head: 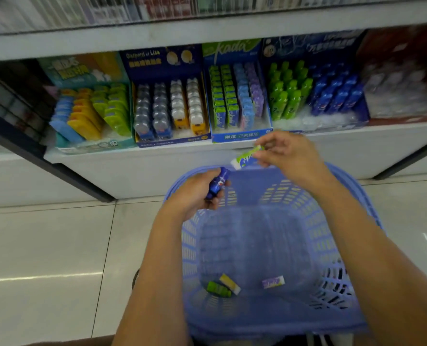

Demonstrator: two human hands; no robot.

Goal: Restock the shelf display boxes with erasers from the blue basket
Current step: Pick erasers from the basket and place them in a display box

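My left hand grips a dark blue bottle-shaped eraser over the far left rim of the blue basket. My right hand pinches a green and white flat eraser above the basket's far rim, just below the shelf edge. At the bottom of the basket lie a green bottle-shaped eraser, a yellow and white eraser and a purple one. On the shelf stand the display boxes: a green and blue card-eraser box and a box of green and blue bottle erasers.
Further display boxes fill the shelf's left part: a dark blue one with bear-shaped items and a teal one with yellow, blue and green items. A red box stands at the right. White floor tiles lie left of the basket.
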